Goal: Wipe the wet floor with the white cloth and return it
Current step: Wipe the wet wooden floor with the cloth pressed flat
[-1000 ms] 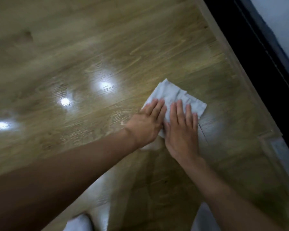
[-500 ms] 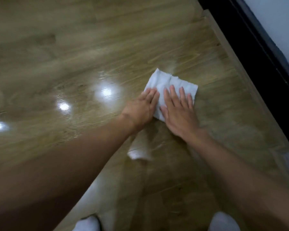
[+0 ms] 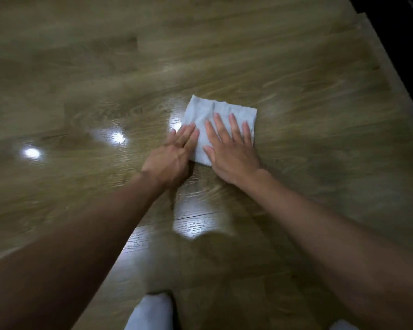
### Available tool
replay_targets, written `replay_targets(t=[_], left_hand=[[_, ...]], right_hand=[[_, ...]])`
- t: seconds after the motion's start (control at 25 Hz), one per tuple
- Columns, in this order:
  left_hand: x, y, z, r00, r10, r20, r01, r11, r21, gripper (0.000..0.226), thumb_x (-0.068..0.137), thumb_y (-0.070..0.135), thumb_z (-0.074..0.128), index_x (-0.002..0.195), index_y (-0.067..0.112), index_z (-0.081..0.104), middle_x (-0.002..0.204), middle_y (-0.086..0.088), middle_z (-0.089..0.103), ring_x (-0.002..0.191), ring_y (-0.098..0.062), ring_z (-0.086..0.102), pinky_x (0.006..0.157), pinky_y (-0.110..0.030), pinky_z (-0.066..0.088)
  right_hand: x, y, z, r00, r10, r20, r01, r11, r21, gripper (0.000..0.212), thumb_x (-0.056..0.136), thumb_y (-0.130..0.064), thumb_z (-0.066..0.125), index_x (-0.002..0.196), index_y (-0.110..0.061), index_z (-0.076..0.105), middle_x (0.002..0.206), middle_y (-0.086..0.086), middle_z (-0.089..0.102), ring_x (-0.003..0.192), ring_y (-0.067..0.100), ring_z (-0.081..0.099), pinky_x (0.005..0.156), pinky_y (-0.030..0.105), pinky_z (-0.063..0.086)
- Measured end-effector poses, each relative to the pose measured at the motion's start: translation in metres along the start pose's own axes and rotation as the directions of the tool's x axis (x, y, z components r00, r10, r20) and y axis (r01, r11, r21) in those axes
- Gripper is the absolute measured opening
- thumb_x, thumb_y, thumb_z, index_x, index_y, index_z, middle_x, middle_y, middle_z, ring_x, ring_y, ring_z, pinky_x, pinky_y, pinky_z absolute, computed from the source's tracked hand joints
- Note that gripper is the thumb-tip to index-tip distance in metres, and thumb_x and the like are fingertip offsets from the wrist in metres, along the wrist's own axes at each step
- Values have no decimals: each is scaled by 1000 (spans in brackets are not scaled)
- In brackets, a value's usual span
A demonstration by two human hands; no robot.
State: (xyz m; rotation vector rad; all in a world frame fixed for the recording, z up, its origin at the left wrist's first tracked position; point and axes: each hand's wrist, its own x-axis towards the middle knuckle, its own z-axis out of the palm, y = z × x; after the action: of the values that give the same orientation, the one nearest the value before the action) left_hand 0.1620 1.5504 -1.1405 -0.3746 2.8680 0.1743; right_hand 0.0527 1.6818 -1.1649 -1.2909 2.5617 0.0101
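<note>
Pressing down with both palms, a person flattens a white cloth (image 3: 221, 120) against a glossy wooden floor (image 3: 308, 144) just right of the frame's centre. The right hand (image 3: 231, 148) lies spread across the cloth's lower right part, its fingers (image 3: 234, 126) straight and fanned apart, pinching nothing. The left hand (image 3: 174, 156) rests on the cloth's lower left edge, its fingers (image 3: 188, 135) straight and close together, tips on the fabric and heel on the boards. Neither hand curls round the folded cloth, which lies flat on the floor. Bright light spots (image 3: 31, 153) glint on the boards at centre left. White footwear (image 3: 150, 313) shows at the bottom edge. A dark strip (image 3: 396, 32) borders the floor in the upper right corner.
</note>
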Motion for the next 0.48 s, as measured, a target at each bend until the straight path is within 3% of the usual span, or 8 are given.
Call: replay_targets(t=[0.16,0.28,0.36,0.48], left_hand=[[-87,28,21,992,10,-128,-23,994,-104,56,81,9,38,134,-10,48,141,-25,45,132,-41,42,111,-49,36],[-134,33,33,994,36,-106,-55,983,-178,57,83,15,38,134,-9,48,144,-24,43,135,-39,38,113,-45,27],[-116,29,33,996,44,-81,-55,988,-144,62,81,17,41,138,-9,43,146,-25,40,138,-38,34,115,-47,25],[-51,13,19,995,-74,-67,68,994,-83,69,88,13,41,149,-7,15,156,-23,17,147,-34,11,121,-44,10]], right_hand=[[-74,-27,21,988,-136,-75,135,991,-14,64,97,-46,31,154,-20,18,162,4,13,149,33,6,117,56,8],[-113,-46,36,979,-175,-105,174,985,-16,62,94,-46,38,151,-21,29,159,2,26,147,31,19,115,57,19],[-96,-39,35,971,-215,-108,210,976,-52,60,95,-46,36,150,-23,30,158,1,26,146,29,21,116,55,20],[-28,-26,14,976,-196,-96,187,978,-90,59,99,-47,26,153,-25,20,161,-3,17,149,25,12,119,50,9]])
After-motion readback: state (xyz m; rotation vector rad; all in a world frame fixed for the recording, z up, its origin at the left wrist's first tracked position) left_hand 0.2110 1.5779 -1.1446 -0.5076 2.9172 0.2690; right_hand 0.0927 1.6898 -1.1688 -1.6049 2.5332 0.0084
